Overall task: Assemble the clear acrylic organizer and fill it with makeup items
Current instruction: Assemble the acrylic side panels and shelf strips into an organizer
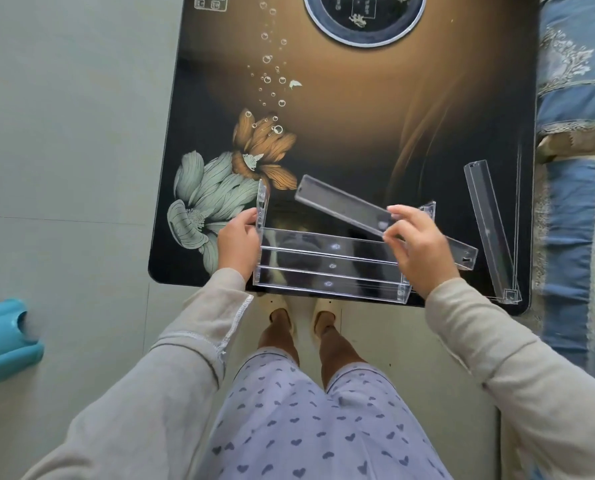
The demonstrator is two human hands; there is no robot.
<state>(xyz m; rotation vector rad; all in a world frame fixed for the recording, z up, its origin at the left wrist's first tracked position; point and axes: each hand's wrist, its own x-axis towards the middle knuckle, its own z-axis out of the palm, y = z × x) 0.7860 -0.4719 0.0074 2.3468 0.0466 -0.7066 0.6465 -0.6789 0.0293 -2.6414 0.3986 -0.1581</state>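
Item: clear acrylic stepped organizer (327,268), partly built, with three long tiers between two upright end panels. It stands at the near edge of a glossy black-and-bronze table (358,116) printed with flowers and bubbles.

Left hand (238,239): grips the organizer's left end panel (261,206), fingers curled against its outer face.

Right hand (419,251): pinches a loose clear acrylic shelf strip (344,206) between thumb and fingers. The strip is tilted above the far tiers, its left end farther away and its right end past the right panel. The hands are well apart, one at each end of the organizer.

Spare part: second clear acrylic strip (488,226), lying on the table's right side and running far to near.

Surroundings: blue patterned quilted fabric (576,98) right of the table; teal plastic object (1,337) on the grey floor (64,133) at near left; cream slippers (282,313) below the table edge.
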